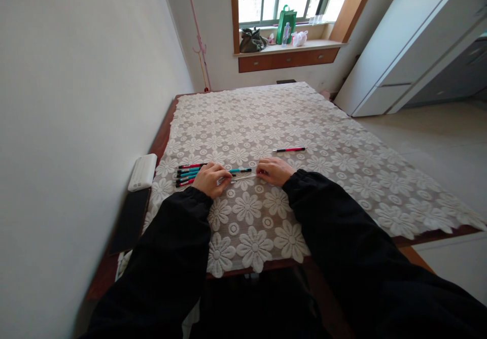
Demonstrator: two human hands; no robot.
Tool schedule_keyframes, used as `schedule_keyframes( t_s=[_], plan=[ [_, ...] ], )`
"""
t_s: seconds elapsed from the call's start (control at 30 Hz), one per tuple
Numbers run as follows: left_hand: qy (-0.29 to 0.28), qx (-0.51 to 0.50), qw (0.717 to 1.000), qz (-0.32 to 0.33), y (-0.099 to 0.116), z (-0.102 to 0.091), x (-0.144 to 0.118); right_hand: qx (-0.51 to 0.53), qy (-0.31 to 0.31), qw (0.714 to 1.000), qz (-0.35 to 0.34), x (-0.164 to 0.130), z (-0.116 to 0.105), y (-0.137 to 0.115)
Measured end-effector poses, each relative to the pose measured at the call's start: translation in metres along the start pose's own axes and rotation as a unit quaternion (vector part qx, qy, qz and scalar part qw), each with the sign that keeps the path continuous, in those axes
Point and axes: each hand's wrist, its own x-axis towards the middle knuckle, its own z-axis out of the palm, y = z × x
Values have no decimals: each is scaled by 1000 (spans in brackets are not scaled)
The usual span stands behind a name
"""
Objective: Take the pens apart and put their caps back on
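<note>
A thin pale strand [244, 177], too small to name surely, runs between my two hands just above or on the lace tablecloth [254, 247]. My left hand [213, 178] pinches its left end, fingers closed. The other end meets the closed fingertips of my right hand [274, 170]. Several red and teal pens [186, 173] lie side by side at my left hand, partly covered by it. Between the hands, just behind the strand, lies a teal pen [240, 170]. A red and black pen [289, 149] rests apart, beyond my right hand.
At the table's left edge, by the wall, sit a white box-shaped device [143, 172] and a dark flat object [130, 214]. Beyond the table, a windowsill [274, 49] carries a green bag [286, 24], a bottle and a dark bag. A white fridge [403, 39] stands at right.
</note>
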Motion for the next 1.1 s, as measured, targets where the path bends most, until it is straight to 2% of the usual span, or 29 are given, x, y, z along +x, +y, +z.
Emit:
schedule_keyframes(
  t_s=[0.2, 0.5, 1.1],
  plan=[
    [8, -6, 1000, 3, -2, 2, 0, -26, -43, 998, 42, -10, -17, 16],
    [2, -10, 1000, 4, -3, 2, -1, -18, -49, 998, 20, -7, -12, 0],
    [-8, -7, 1000, 5, -4, 4, 0, -17, -45, 999, 21, -6, -10, -3]
  ],
)
